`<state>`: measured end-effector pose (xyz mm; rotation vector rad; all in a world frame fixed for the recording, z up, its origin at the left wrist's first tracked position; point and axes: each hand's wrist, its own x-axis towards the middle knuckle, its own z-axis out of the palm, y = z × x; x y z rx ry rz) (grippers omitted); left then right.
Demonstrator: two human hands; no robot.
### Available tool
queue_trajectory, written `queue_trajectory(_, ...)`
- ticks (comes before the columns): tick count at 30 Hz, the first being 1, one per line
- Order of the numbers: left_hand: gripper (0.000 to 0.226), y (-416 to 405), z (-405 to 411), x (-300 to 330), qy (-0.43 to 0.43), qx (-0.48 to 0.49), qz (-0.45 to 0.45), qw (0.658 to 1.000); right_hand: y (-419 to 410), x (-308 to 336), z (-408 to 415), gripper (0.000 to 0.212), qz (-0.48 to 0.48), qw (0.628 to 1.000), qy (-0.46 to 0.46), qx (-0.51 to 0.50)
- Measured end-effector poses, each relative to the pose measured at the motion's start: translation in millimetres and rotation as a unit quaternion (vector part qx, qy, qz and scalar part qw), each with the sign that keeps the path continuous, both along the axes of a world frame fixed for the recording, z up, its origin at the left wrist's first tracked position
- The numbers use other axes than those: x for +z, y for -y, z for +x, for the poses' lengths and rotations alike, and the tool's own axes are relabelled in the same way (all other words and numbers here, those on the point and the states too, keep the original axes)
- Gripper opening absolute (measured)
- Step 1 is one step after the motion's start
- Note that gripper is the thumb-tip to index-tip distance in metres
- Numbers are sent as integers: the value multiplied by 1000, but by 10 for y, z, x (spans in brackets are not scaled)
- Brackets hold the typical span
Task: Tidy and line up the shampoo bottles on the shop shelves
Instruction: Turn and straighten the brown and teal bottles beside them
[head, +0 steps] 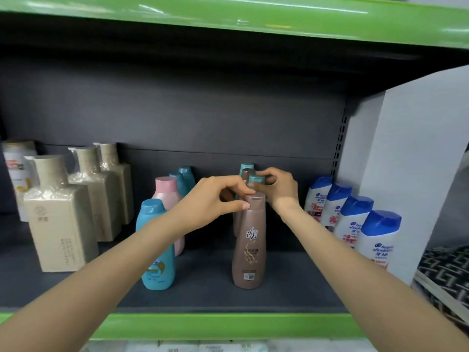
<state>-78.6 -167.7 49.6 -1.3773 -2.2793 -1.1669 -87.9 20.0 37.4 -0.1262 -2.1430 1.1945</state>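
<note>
Shampoo bottles stand in loose rows on the dark shelf (208, 290). From the head view, the left hand (213, 201) pinches the cap of the front brown bottle (250, 240) between thumb and fingertips, while the right hand (279, 186) curls round the teal-capped bottle (255, 179) just behind it. Judging from this, the step is squaring that column: keep each bottle upright, label forward, directly behind the front one, and nudge gently so the brown-capped bottle (247, 172) behind stays standing.

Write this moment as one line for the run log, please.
left hand: pinches front brown bottle cap | right hand: grips teal-capped bottle behind | both bottles upright
</note>
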Motion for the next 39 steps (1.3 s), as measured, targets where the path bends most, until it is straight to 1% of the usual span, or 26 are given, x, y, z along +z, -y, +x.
queue_trajectory(2,18,-13,11,0,1,-1,4,1000,26,-7,-36,31,0,1000,-3,0)
queue_trajectory(6,15,-13,13,-8,8,-2,8,1000,66,-18,-57,33,-12,1000,-10,14)
queue_trajectory(11,18,-2,5,-19,15,-15,11,1000,69,-31,-45,30,-23,999,-19,31)
queue_trajectory(14,17,3,-1,-22,38,-20,12,999,54,-52,-42,31,-24,999,-21,39)
queue_trajectory(16,17,-8,1,8,54,-17,36,998,12,-47,-39,35,-14,999,-4,52)
queue_trajectory(18,16,-36,-16,60,57,16,72,996,-59,-26,-40,36,-35,996,19,79)
queue_trajectory(20,19,-91,-82,116,38,75,85,993,-137,11,-45,25,-76,992,29,100)
queue_trajectory(22,23,-173,-199,154,19,133,61,989,-211,59,-63,8,-117,987,21,106)
queue_trajectory(23,26,-218,-262,168,15,155,40,987,-247,82,-82,3,-128,986,13,102)
queue_trajectory(24,29,-269,-323,178,14,168,19,985,-289,97,-117,6,-132,986,7,96)
queue_trajectory(27,35,-403,-455,193,10,154,-28,988,-385,119,-238,15,-91,992,10,89)
queue_trajectory(29,33,-459,-508,185,0,138,-59,989,-407,129,-313,22,-53,993,26,102)
queue_trajectory(32,30,-507,-587,157,3,135,-90,987,-383,152,-391,26,-32,989,52,135)
queue_trajectory(36,26,-548,-658,113,21,133,-63,989,-349,174,-438,28,-13,984,72,163)
queue_trajectory(39,23,-541,-682,99,22,119,-45,992,-340,157,-457,27,-21,981,81,173)
